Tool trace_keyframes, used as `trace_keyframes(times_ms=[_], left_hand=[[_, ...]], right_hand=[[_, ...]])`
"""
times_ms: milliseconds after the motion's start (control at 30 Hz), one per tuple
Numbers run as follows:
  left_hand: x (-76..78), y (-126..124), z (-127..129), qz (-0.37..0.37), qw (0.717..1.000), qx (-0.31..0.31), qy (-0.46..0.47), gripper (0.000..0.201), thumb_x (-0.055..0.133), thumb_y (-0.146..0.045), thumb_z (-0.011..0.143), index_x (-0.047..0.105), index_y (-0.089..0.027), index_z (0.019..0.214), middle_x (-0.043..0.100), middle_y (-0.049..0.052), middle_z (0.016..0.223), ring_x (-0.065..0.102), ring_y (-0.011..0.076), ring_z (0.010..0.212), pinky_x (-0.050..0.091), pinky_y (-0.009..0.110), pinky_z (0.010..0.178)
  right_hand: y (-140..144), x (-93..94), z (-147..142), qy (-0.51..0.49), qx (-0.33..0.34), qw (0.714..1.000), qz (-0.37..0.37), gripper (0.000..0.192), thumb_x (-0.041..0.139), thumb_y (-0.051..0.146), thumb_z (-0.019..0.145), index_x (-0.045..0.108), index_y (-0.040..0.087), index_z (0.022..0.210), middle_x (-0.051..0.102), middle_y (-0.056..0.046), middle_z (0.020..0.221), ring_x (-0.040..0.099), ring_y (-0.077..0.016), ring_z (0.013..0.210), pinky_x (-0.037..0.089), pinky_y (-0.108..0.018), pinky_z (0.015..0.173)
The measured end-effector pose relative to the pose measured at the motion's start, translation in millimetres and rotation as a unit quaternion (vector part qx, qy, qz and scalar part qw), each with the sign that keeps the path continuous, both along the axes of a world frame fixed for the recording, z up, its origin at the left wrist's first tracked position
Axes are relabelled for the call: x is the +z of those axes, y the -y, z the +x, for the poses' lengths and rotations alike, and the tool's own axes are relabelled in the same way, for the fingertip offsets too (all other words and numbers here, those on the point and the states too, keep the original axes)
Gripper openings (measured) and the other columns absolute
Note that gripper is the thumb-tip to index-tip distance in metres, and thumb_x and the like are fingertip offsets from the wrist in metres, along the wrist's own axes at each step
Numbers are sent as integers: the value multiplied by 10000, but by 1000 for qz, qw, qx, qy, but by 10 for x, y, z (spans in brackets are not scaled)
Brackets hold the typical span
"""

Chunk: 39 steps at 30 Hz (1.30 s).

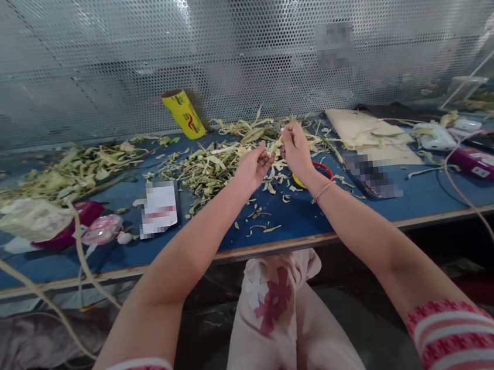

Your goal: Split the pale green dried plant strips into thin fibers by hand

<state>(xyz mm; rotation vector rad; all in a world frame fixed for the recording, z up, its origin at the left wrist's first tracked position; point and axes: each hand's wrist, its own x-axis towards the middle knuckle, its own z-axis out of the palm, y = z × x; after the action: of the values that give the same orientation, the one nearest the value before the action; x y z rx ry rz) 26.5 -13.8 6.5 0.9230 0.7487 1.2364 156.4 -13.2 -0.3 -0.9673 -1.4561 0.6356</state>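
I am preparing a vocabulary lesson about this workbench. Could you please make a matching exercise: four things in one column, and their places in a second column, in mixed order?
Things:
1. yellow roll
2. bracelet
3. pile of pale green husk scraps
4. pink round gadget

Places:
A. on the wrist of the right hand
B. leaning against the perforated metal wall
C. on the blue table, far left of the left hand
D. spread on the table just behind both hands

Pairs: 1-B, 2-A, 3-D, 4-C
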Motion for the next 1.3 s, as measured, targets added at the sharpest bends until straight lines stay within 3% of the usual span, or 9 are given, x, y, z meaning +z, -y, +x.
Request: trace_keyframes(times_ms=[100, 300, 467, 600, 833, 1067, 1167, 1300], left_hand=[[15, 27, 12, 9, 1000, -5, 3, 271, 720, -329, 778, 522, -179, 669, 539, 6, 611, 629, 124, 741, 551, 301, 863], [60, 160, 76, -44, 999, -4, 17, 297, 662, -360, 823, 519, -162, 654, 536, -10, 563, 592, 86, 603, 538, 234, 714], [38, 191, 50, -18, 997, -60, -44, 446, 620, -527, 806, 482, -166, 583, 499, -20, 497, 472, 65, 442, 406, 203, 473], [53, 212, 47, 9, 995, -76, -59, 452, 592, -548, 817, 513, -158, 602, 520, -13, 507, 468, 61, 445, 391, 193, 479], [75, 203, 56, 25, 998, -45, -44, 385, 571, -474, 856, 498, -167, 636, 501, -25, 510, 451, 64, 449, 408, 203, 495], [33, 127, 61, 73, 995, 18, -59, 297, 568, -318, 884, 423, -193, 657, 433, -62, 496, 429, 58, 425, 407, 203, 492], [0, 89, 43, 102, 992, 41, -67, 279, 554, -331, 898, 432, -200, 685, 419, -61, 506, 422, 61, 430, 374, 199, 472], [-66, 21, -12, 166, 975, 86, -120, 350, 572, -491, 859, 435, -212, 699, 374, -64, 489, 369, 67, 413, 301, 211, 444]], right_hand=[[-6, -11, -18, -24, -44, 998, 35, 424, 387, 640, 899, 515, 261, 1040, 521, -8, 713, 565, -144, 639, 483, -291, 583], [-13, -5, -25, -27, -63, 995, 73, 479, 363, 700, 867, 498, 255, 981, 461, 17, 643, 503, -126, 536, 466, -291, 514], [-25, -5, -19, -12, -79, 992, 98, 498, 326, 717, 864, 481, 254, 963, 423, 29, 617, 451, -117, 482, 435, -289, 477], [-44, -32, -23, 19, -82, 991, 106, 470, 304, 678, 898, 486, 252, 981, 431, 25, 628, 465, -124, 504, 458, -300, 513], [-28, -25, -39, 50, -53, 993, 97, 405, 339, 616, 925, 500, 244, 940, 430, 26, 613, 467, -129, 522, 473, -307, 561], [94, 39, -82, 105, -47, 989, 97, 312, 406, 516, 927, 472, 223, 843, 494, -7, 702, 529, -154, 715, 455, -296, 671], [108, 46, -92, 107, -32, 989, 92, 288, 439, 493, 919, 465, 226, 815, 470, 14, 652, 502, -138, 649, 429, -277, 632], [86, 31, -105, 111, 7, 991, 73, 296, 496, 510, 893, 464, 236, 788, 421, 53, 546, 426, -114, 508, 382, -261, 548]])
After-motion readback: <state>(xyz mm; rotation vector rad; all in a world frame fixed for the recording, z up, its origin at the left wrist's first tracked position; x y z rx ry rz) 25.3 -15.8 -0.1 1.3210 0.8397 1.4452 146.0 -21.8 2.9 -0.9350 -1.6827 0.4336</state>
